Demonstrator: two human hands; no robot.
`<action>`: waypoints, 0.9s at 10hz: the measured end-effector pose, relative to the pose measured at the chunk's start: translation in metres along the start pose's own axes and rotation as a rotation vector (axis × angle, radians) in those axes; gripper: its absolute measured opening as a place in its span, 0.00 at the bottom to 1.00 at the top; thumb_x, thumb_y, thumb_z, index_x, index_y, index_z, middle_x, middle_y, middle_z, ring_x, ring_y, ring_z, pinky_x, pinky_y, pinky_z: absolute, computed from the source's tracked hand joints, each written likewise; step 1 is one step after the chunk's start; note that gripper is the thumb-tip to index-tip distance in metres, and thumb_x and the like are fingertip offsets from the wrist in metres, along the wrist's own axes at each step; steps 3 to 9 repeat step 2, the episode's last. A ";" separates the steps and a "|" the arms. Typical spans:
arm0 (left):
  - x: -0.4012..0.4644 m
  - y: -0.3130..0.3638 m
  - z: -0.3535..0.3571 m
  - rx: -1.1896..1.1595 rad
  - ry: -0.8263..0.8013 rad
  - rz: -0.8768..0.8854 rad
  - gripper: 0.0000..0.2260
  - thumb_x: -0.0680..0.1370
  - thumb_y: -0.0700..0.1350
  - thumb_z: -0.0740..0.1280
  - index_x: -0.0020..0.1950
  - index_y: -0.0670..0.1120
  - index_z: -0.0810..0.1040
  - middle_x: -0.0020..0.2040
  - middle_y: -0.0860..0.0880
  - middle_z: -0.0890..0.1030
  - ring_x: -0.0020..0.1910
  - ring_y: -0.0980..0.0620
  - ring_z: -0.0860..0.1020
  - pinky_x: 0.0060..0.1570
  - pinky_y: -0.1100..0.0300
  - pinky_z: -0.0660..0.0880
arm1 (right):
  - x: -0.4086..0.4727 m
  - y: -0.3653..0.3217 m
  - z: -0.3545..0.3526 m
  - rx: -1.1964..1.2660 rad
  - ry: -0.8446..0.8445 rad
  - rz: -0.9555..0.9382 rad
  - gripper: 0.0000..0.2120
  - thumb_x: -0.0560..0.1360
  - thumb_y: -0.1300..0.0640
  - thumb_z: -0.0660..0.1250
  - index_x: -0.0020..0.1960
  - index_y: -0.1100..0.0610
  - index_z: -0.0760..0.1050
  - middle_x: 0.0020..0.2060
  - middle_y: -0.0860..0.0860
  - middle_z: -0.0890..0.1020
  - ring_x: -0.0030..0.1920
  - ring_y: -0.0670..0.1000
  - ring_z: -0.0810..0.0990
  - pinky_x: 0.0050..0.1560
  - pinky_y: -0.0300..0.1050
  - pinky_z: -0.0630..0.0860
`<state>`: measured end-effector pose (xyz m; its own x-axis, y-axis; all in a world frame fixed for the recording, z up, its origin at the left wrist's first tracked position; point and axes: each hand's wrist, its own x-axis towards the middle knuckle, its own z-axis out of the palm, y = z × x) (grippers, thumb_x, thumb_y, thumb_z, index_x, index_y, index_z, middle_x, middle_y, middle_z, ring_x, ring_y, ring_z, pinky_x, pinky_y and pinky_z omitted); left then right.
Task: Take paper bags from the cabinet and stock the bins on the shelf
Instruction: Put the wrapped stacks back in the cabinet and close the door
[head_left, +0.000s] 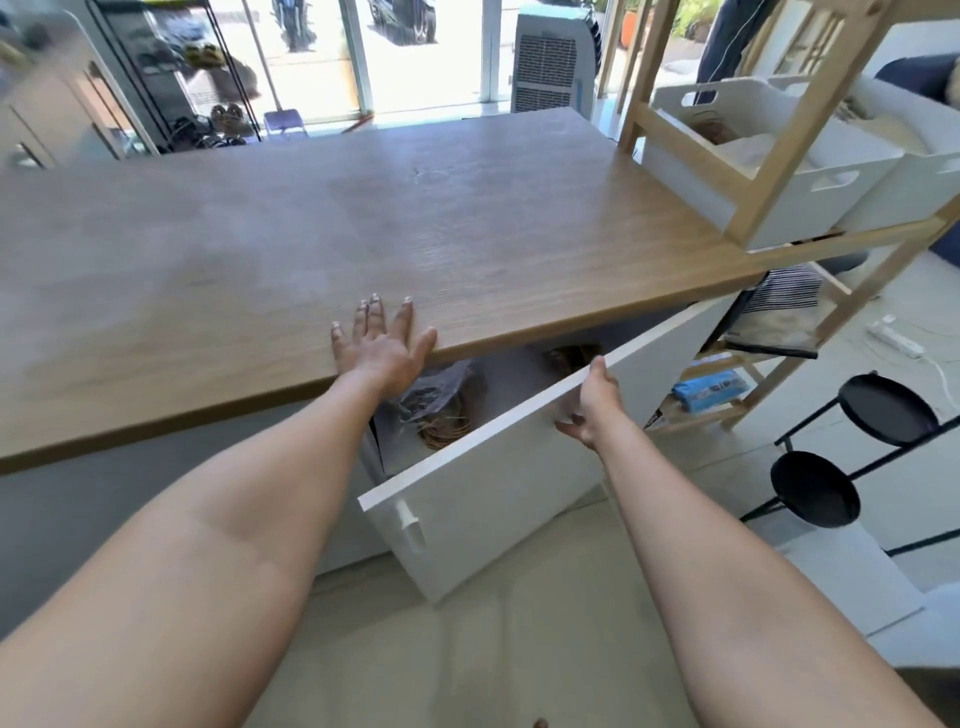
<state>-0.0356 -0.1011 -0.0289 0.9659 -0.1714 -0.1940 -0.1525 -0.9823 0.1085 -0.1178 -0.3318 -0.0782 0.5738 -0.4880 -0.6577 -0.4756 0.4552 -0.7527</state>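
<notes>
My left hand (382, 345) lies flat with fingers spread on the front edge of the wooden countertop (311, 228). My right hand (592, 402) grips the top edge of the white cabinet door (498, 493), which stands partly swung out below the counter. Inside the cabinet I see a wicker basket with a grey plastic bag (441, 410) and some brown paper-bag handles (571, 356) deeper in the shadow. Two white bins (779, 202) sit on the wooden shelf (769, 171) at the right; one holds something brown and white.
A black two-tier round stand (852, 452) is on the floor to the right of the door. The shelf's lower level holds a striped cloth and a blue packet (711, 389). A white power strip (893, 338) lies on the floor. A cooler stands beyond the counter.
</notes>
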 end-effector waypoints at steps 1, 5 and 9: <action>0.001 0.000 0.001 -0.009 0.009 -0.004 0.31 0.77 0.67 0.40 0.78 0.58 0.41 0.79 0.47 0.40 0.77 0.48 0.39 0.74 0.43 0.39 | 0.002 -0.008 0.025 0.018 0.103 0.004 0.27 0.81 0.40 0.46 0.75 0.53 0.55 0.72 0.56 0.66 0.68 0.63 0.68 0.61 0.63 0.74; 0.005 -0.003 0.000 -0.011 0.003 -0.015 0.30 0.78 0.66 0.41 0.78 0.58 0.42 0.79 0.47 0.40 0.77 0.48 0.39 0.73 0.43 0.38 | 0.007 -0.018 0.045 -0.026 0.201 0.014 0.26 0.82 0.43 0.46 0.75 0.57 0.57 0.71 0.58 0.67 0.68 0.63 0.69 0.65 0.61 0.71; 0.005 -0.003 0.000 -0.011 0.003 -0.015 0.30 0.78 0.66 0.41 0.78 0.58 0.42 0.79 0.47 0.40 0.77 0.48 0.39 0.73 0.43 0.38 | 0.007 -0.018 0.045 -0.026 0.201 0.014 0.26 0.82 0.43 0.46 0.75 0.57 0.57 0.71 0.58 0.67 0.68 0.63 0.69 0.65 0.61 0.71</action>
